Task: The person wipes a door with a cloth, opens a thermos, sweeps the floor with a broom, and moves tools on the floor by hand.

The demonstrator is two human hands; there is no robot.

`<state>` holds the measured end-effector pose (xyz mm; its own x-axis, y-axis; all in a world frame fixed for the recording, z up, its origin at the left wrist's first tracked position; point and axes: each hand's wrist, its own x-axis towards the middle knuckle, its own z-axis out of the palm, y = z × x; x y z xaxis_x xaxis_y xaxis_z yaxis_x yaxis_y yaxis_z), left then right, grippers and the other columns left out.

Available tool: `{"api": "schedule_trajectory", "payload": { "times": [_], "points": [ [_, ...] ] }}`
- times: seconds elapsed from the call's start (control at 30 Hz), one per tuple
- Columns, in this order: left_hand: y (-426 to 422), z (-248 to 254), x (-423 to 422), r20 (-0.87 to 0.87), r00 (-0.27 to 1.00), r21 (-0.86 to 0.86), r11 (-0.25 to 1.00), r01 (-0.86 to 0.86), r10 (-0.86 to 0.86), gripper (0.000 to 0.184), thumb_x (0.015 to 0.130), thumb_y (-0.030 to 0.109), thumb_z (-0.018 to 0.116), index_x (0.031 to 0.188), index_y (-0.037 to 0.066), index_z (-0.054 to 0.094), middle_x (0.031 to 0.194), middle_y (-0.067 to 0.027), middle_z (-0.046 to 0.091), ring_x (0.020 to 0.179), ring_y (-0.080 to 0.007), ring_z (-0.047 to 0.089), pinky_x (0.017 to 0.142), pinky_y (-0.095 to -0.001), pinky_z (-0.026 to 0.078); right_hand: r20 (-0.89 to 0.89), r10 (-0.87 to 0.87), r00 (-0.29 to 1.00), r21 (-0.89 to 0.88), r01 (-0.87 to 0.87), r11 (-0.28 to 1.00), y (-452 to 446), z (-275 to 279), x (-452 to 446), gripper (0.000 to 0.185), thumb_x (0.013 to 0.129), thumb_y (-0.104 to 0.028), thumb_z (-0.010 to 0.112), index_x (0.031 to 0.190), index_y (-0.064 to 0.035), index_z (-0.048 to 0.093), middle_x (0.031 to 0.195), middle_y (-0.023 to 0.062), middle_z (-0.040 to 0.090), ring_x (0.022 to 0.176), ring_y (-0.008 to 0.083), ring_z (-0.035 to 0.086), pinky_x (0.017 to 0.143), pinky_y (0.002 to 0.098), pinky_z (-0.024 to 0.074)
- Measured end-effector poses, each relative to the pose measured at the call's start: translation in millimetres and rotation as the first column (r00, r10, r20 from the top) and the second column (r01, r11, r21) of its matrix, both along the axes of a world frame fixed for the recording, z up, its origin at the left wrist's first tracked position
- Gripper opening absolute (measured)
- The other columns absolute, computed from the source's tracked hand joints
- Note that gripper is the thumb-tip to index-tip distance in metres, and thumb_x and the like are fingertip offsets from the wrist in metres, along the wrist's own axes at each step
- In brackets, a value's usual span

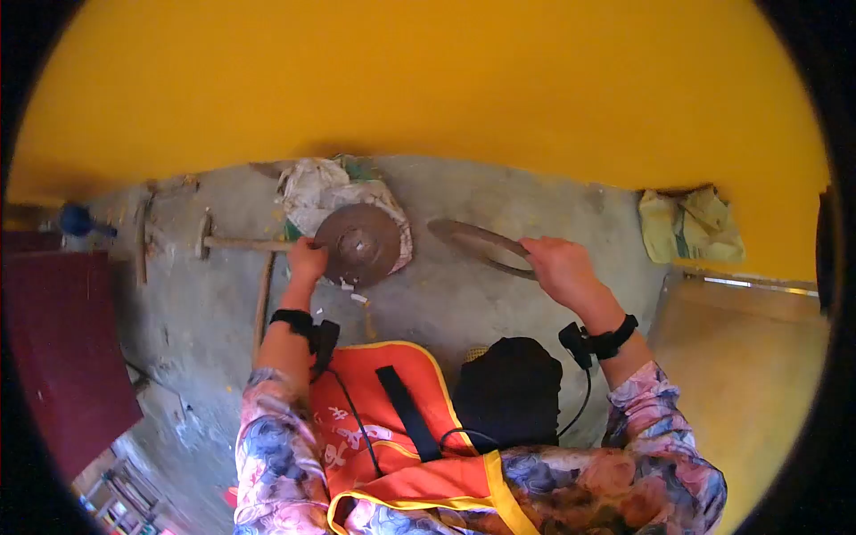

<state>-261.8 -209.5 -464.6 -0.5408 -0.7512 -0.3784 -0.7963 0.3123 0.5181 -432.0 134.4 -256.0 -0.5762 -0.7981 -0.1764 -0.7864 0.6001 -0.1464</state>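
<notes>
My left hand [308, 259] is closed on the left rim of a round brown disc [364, 239] with a raised middle. The disc lies over, or just above, a crumpled white and green sack [316, 185] by the wall. In my right hand [560, 267] is the right end of a brown ring [473, 237], held tilted above the floor with an open centre. Its fingers are wrapped round the edge. A hammer [204, 236] lies left of the disc, its wooden handle reaching toward my left hand. Whether that hand touches the handle, I cannot tell.
Behind rises a yellow wall [428, 80]. Another tool with a wooden handle [141, 241] and a long wooden stick [264, 303] are on the grey floor [535, 201]. A yellowish sack [691, 227] leans at the right; a maroon panel [67, 348] stands at the left.
</notes>
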Motion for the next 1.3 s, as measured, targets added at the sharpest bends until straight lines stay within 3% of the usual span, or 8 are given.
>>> {"api": "schedule_trajectory", "payload": {
  "times": [0.07, 0.13, 0.23, 0.3, 0.5, 0.83, 1.03, 1.3],
  "points": [
    [-4, -8, 13, -0.153, 0.986, 0.135, 0.987, 0.082, -0.061, 0.024, 0.065, 0.019, 0.062, 0.081, 0.002, 0.058, 0.075, -0.0144, 0.061, 0.073, -0.0288, 0.059, 0.066, -0.0373, 0.045, -0.012, -0.02, 1.0, -0.047, 0.019, 0.999, 5, -6, 0, 0.015, 0.074, -0.01, 0.052, 0.088, -0.0087, 0.055, 0.071, 0.0119, 0.056, 0.068, 0.0298, 0.055, 0.058, 0.0392, 0.0443],
    [23, 72, 3, -0.147, 0.962, 0.099, 0.965, 0.244, -0.228, 0.018, 0.066, 0.014, 0.063, 0.076, 0.001, 0.056, 0.071, -0.0146, 0.059, 0.068, -0.0278, 0.058, 0.063, -0.0359, 0.044, -0.044, -0.042, 0.998, -0.092, 0.038, 0.995, 14, -8, -6, 0.014, 0.074, -0.01, 0.051, 0.087, -0.0089, 0.055, 0.072, 0.0114, 0.056, 0.069, 0.0293, 0.055, 0.058, 0.0391, 0.0444],
    [64, 128, -5, -0.224, 0.919, -0.04, 0.945, 0.325, -0.326, 0.011, 0.066, 0.005, 0.061, 0.073, 0.0, 0.053, 0.068, -0.0148, 0.055, 0.066, -0.03, 0.055, 0.06, -0.0374, 0.043, -0.079, -0.052, 0.996, -0.107, 0.043, 0.993, 27, -9, -27, 0.016, 0.074, -0.009, 0.05, 0.089, -0.0086, 0.056, 0.073, 0.0113, 0.056, 0.071, 0.0292, 0.055, 0.059, 0.0393, 0.0444],
    [78, 143, -11, -0.344, 0.739, -0.326, 0.811, 0.485, -0.58, 0.011, 0.064, -0.001, 0.059, 0.071, 0.0, 0.051, 0.069, -0.0154, 0.051, 0.069, -0.033, 0.052, 0.06, -0.0395, 0.042, -0.138, -0.062, 0.988, -0.097, 0.049, 0.994, 41, -9, -50, 0.018, 0.073, -0.008, 0.05, 0.089, -0.0083, 0.057, 0.074, 0.0112, 0.056, 0.071, 0.0299, 0.055, 0.061, 0.0398, 0.0447],
    [101, 183, -69, -0.352, 0.651, -0.328, 0.74, 0.587, -0.672, 0.012, 0.063, -0.002, 0.057, 0.07, 0.001, 0.048, 0.072, -0.0158, 0.049, 0.071, -0.0353, 0.05, 0.062, -0.0425, 0.041, -0.239, -0.118, 0.964, -0.071, 0.104, 0.992, 60, 20, -97, 0.024, 0.07, -0.008, 0.048, 0.092, -0.0087, 0.058, 0.079, 0.0113, 0.058, 0.084, 0.029, 0.054, 0.069, 0.0384, 0.0456],
    [167, 146, -191, -0.213, 0.457, -0.482, 0.5, 0.719, -0.863, 0.01, 0.062, -0.003, 0.051, 0.07, 0.002, 0.049, 0.074, -0.0161, 0.051, 0.073, -0.0352, 0.052, 0.063, -0.0423, 0.044, -0.399, -0.221, 0.89, -0.23, 0.136, 0.964, 58, -16, -171, 0.022, 0.068, -0.007, 0.049, 0.088, -0.0066, 0.06, 0.079, 0.0106, 0.059, 0.081, 0.0279, 0.054, 0.071, 0.0353, 0.0451],
    [213, 126, -234, -0.185, 0.445, -0.445, 0.479, 0.757, -0.876, 0.016, 0.065, 0.0, 0.051, 0.081, 0.003, 0.052, 0.084, -0.0144, 0.054, 0.077, -0.0341, 0.053, 0.066, -0.0407, 0.045, -0.343, -0.185, 0.921, -0.406, 0.032, 0.913, 55, -18, -180, 0.018, 0.068, -0.006, 0.053, 0.086, -0.0056, 0.058, 0.086, 0.0107, 0.058, 0.089, 0.0288, 0.052, 0.075, 0.0357, 0.0446],
    [254, 106, -268, -0.071, 0.456, -0.59, 0.406, 0.698, -0.887, 0.031, 0.071, 0.002, 0.049, 0.102, 0.002, 0.049, 0.107, -0.0146, 0.046, 0.102, -0.0303, 0.045, 0.077, -0.0386, 0.045, -0.038, -0.387, 0.921, -0.651, 0.271, 0.709, 65, -31, -162, 0.033, 0.074, -0.001, 0.048, 0.106, -0.0072, 0.051, 0.106, 0.0166, 0.053, 0.105, 0.0328, 0.045, 0.087, 0.0391, 0.0399]
  ]
}}
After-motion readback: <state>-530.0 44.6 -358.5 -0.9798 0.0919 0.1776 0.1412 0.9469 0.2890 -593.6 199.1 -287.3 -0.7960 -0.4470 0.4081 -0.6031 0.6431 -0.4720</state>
